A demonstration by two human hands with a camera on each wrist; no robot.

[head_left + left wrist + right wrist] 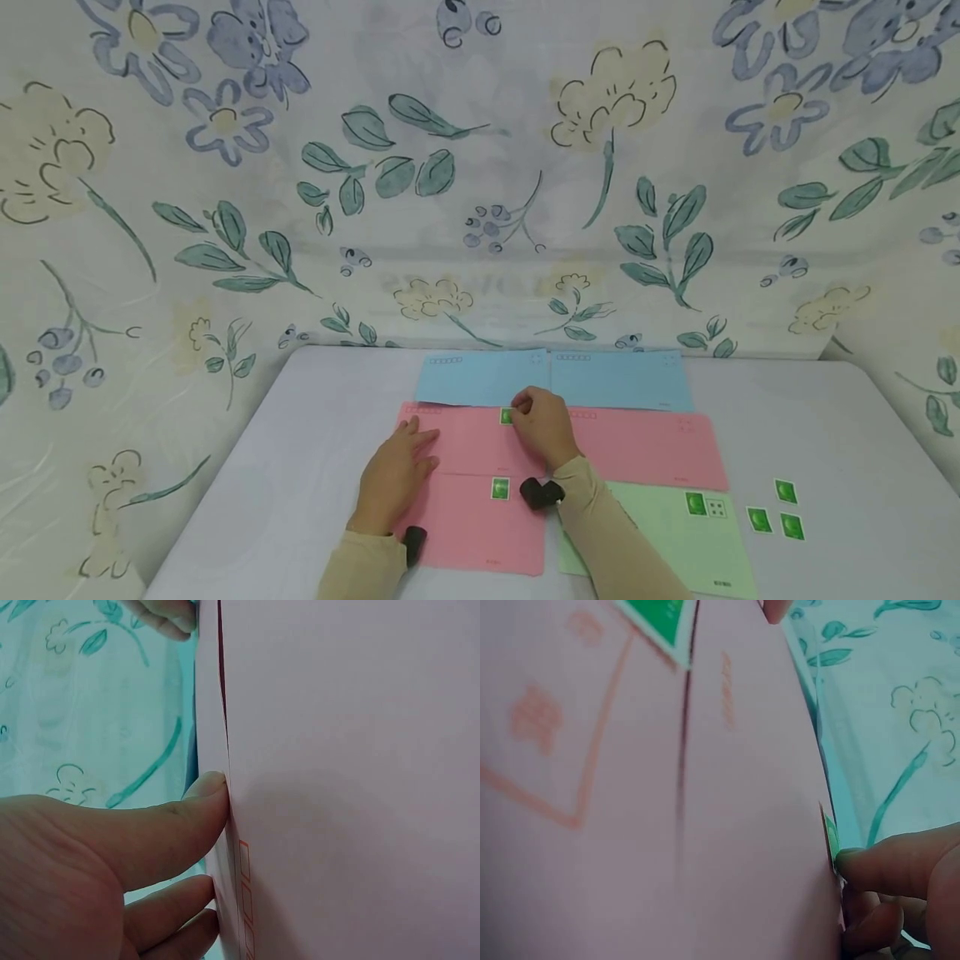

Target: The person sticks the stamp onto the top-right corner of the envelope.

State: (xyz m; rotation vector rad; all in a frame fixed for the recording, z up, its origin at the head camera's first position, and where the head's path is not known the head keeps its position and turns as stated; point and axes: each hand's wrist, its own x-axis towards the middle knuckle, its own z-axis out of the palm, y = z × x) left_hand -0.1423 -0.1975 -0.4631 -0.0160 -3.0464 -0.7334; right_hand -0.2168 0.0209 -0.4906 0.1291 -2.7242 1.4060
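Observation:
My left hand rests on the left side of the upper-left pink envelope, fingers spread and fairly straight. Near that envelope's top right corner, my right hand pinches the edge of a small green stamp. The right wrist view shows the thumb on this stamp, with the other fingers curled beneath. Below lies a second pink envelope bearing a green stamp in its top right corner. In the left wrist view, the left thumb touches the pink paper.
Two blue envelopes lie along the back of the white table. Another pink envelope and a green envelope with a stamp are at right. Three loose green stamps lie beyond them. Floral cloth hangs behind.

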